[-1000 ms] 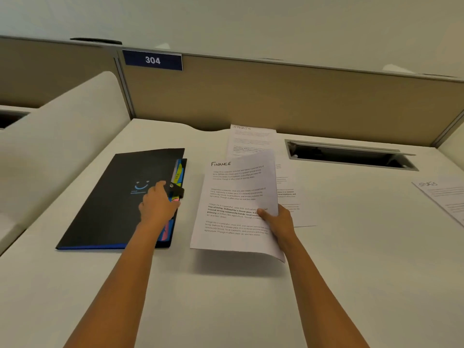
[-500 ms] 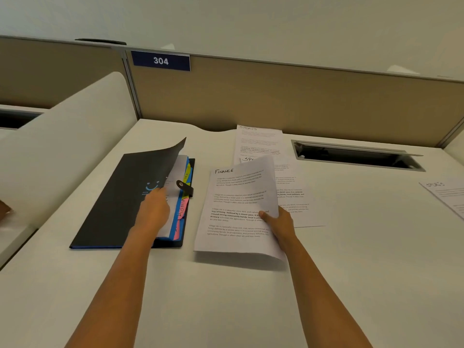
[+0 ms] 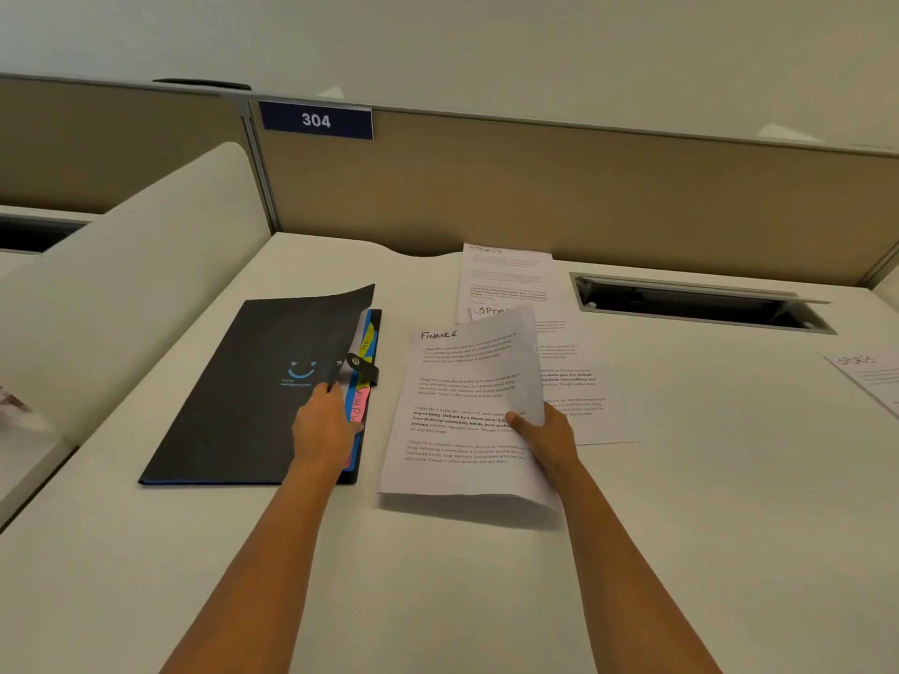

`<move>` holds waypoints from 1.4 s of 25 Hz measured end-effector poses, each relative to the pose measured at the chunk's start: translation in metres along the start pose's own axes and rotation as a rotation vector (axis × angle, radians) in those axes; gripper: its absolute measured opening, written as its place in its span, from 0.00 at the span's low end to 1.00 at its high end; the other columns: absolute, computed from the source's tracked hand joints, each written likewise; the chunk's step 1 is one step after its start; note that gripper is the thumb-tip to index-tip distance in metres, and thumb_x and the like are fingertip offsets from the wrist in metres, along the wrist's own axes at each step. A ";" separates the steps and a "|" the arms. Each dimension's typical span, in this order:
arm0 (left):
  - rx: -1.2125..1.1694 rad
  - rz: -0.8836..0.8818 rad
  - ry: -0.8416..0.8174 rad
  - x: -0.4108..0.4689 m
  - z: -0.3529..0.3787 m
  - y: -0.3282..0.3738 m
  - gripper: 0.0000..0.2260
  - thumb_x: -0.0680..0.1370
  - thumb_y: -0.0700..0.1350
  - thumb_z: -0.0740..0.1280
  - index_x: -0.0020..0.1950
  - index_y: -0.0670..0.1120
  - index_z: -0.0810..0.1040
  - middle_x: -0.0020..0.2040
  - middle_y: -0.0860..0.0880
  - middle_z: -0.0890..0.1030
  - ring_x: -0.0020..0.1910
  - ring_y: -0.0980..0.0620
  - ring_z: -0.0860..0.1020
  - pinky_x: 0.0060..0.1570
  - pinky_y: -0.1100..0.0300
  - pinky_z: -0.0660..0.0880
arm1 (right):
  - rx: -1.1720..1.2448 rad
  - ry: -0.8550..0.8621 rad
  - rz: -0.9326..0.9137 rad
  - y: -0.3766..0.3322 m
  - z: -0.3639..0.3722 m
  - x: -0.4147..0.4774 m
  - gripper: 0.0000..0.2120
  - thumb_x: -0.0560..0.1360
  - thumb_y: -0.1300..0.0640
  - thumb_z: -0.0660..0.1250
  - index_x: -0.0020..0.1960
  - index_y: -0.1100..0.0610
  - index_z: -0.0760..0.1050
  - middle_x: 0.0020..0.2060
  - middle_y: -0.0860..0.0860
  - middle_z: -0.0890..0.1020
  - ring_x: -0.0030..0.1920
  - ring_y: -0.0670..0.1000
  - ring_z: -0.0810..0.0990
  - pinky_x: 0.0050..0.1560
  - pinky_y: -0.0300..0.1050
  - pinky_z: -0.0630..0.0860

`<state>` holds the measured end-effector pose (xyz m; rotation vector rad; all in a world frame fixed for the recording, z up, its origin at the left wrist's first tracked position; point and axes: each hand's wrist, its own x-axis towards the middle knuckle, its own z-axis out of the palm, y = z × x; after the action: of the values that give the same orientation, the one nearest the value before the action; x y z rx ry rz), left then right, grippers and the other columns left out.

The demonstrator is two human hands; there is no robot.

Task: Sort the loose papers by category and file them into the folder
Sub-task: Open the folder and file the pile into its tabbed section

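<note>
**Black cover half-lifted, Finance sheet waiting beside it**

Black, matte folder under the left hand, long axis running away from the body, opening edge turned toward the right hand. Left fingertips hooked beneath the cover's free edge, cover peeled up and curling at its far corner, not yet laid open. Coloured index tabs showing in the gap just right of those fingertips: yellow farther off, pink nearer, blue behind; lettering on them too small to read with confidence. Strap clasp hanging loose over the tab edge, undone.

Finance sheet pinched in the right hand, thumb on top near the sheet's right edge, fingers hidden underneath. Held slightly off the desk, near edge bowed, long axis roughly parallel to the folder's, left edge just beside the tabs but apart from them.

Beyond the right hand, two sheets headed Sports lying flat and overlapping; another loose sheet well off to the right.

Judged from this: cover opening in hand, filing of this sheet still to come. Next move turning on one relation, namely folder mouth directly left of the held sheet, axes already aligned, so a short sideways slide with no rotation. Right hand carrying; left hand nearer the tabs, best placed to part the correct section. Risk: floppy sheet catching on the tabs or clasp.
</note>
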<state>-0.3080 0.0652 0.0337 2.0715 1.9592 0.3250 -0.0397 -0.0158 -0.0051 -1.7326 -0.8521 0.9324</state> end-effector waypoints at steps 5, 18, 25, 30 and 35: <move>0.015 0.000 0.034 0.001 0.000 -0.001 0.17 0.76 0.46 0.67 0.62 0.41 0.71 0.59 0.43 0.75 0.55 0.46 0.78 0.51 0.58 0.76 | -0.002 -0.016 -0.003 0.001 -0.001 0.001 0.19 0.73 0.52 0.69 0.61 0.57 0.71 0.56 0.55 0.80 0.53 0.58 0.81 0.54 0.53 0.79; -0.130 0.073 0.061 0.000 -0.019 -0.018 0.20 0.79 0.38 0.61 0.71 0.43 0.67 0.60 0.40 0.75 0.54 0.46 0.78 0.47 0.55 0.78 | -0.022 -0.017 0.004 0.000 -0.001 0.003 0.18 0.73 0.50 0.70 0.60 0.54 0.72 0.56 0.54 0.81 0.52 0.58 0.81 0.54 0.53 0.79; 0.141 0.139 -0.040 0.003 -0.015 -0.009 0.21 0.80 0.41 0.59 0.73 0.45 0.63 0.62 0.42 0.75 0.58 0.47 0.77 0.50 0.57 0.77 | -0.028 -0.008 0.005 -0.002 -0.001 0.001 0.19 0.73 0.51 0.70 0.61 0.56 0.72 0.56 0.55 0.81 0.52 0.58 0.81 0.55 0.55 0.79; 0.231 0.094 -0.104 0.003 -0.009 -0.008 0.16 0.80 0.44 0.60 0.67 0.44 0.69 0.62 0.43 0.75 0.57 0.47 0.77 0.48 0.60 0.75 | -0.036 -0.005 0.009 -0.002 -0.001 0.000 0.20 0.73 0.51 0.70 0.62 0.57 0.72 0.56 0.55 0.80 0.53 0.58 0.80 0.56 0.55 0.78; 0.253 0.122 -0.086 0.004 -0.004 -0.010 0.13 0.79 0.46 0.61 0.61 0.43 0.72 0.59 0.44 0.77 0.55 0.48 0.78 0.50 0.60 0.75 | -0.026 -0.005 0.021 -0.003 -0.001 0.000 0.20 0.73 0.51 0.70 0.62 0.57 0.72 0.56 0.55 0.80 0.53 0.58 0.80 0.55 0.55 0.78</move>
<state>-0.3184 0.0698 0.0344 2.3239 1.9119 0.0095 -0.0394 -0.0155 -0.0022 -1.7651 -0.8543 0.9434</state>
